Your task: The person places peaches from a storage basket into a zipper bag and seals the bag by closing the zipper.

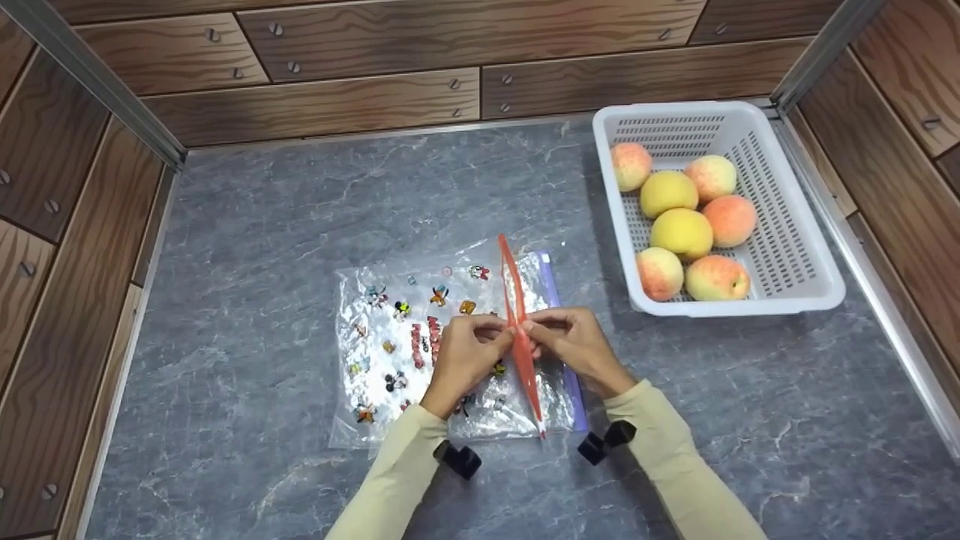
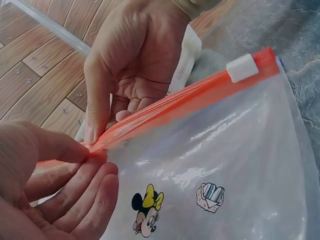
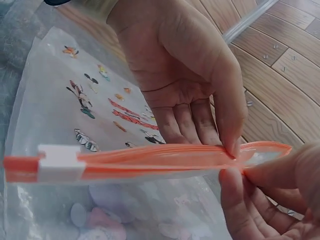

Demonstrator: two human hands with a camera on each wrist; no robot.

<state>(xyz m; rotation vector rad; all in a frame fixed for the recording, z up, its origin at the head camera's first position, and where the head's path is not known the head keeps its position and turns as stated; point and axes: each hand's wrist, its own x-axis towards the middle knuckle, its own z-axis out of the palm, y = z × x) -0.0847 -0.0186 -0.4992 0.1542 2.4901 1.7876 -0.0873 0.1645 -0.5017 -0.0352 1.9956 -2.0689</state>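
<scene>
A clear zip bag (image 1: 435, 375) with cartoon prints lies spread on the grey surface, its orange zip strip (image 2: 200, 92) raised upright along the right side. A white slider (image 3: 60, 162) sits near the strip's end closest to the person. My left hand (image 1: 472, 356) pinches the strip near its middle between thumb and fingers. Right beside it, my right hand (image 1: 581, 349) pinches the strip from the other side, the thumbs close together. The strip's two orange edges stand slightly apart away from the fingers. Under this bag, a purple strip (image 1: 551, 289) shows at the right.
A white plastic basket (image 1: 806, 247) holding several peaches (image 1: 731, 221) stands to the right, beyond my right hand. Wood-patterned panels (image 1: 375, 41) border the surface at the back and both sides. Black wrist cameras (image 1: 457, 459) hang at both sleeves.
</scene>
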